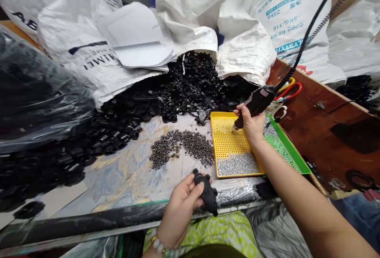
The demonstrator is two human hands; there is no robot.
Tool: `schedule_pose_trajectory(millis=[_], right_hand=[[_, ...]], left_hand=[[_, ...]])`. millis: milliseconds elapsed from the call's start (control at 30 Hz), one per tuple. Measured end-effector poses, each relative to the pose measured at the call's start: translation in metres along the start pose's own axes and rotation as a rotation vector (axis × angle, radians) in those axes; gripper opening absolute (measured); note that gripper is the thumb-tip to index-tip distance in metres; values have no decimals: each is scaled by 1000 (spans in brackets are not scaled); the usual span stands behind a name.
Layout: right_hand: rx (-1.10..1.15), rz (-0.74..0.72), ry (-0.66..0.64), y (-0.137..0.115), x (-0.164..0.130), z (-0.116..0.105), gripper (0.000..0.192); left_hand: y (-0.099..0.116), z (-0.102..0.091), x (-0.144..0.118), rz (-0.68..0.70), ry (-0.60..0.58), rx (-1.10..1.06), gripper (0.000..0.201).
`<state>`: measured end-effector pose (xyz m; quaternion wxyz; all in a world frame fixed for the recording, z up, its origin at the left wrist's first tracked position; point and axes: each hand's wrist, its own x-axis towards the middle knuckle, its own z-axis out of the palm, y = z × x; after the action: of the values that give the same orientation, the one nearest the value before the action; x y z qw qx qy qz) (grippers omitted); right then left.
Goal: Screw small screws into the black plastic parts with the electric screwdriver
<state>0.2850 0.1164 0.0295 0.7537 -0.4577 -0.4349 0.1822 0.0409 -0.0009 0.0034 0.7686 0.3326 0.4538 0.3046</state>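
Observation:
Near the table's front edge, my left hand [184, 198] pinches a small black plastic toy car body [208, 194] with round wheel-like parts at its far end. My right hand [254, 127] is wrapped round a black electric screwdriver [257, 101], its tip pointing down over the yellow perforated tray [219, 131]. Silver screws [237, 164] lie heaped in the near part of that tray. A green tray [297, 159] with more silver screws stands to its right, partly hidden by my right forearm. Left of the yellow tray, many tiny dark metallic parts [196, 145] are spread on the table.
Black plastic parts [192, 86] spill from white sacks [190, 4] at the back and pile up along the left. Papers [139, 40] rest on one sack. Scissors with red handles [293, 90] are by a wooden board [326, 131]. The screwdriver's cable [308, 28] runs up to the right.

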Motion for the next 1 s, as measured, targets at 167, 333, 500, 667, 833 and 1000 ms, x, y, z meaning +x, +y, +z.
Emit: schedule_pose_trajectory(millis=[167, 333, 500, 667, 833, 1000], right_hand=[[30, -93, 42, -39, -12, 10, 16], [165, 1, -182, -92, -73, 32, 12], [325, 158, -488, -104, -116, 38, 15], [354, 196, -529, -94, -119, 37, 15], [266, 183, -622, -91, -124, 35, 26], [190, 136, -626, -88, -132, 33, 35]], left_hand=[[2, 5, 0, 25, -11, 10, 31], [-1, 5, 4, 25, 11, 19, 23], [-3, 2, 5, 36, -19, 61, 18], [-5, 1, 4, 38, -39, 42, 21], [-8, 5, 8, 166, -2, 2, 17], [-8, 11, 11, 209, 87, -12, 23]])
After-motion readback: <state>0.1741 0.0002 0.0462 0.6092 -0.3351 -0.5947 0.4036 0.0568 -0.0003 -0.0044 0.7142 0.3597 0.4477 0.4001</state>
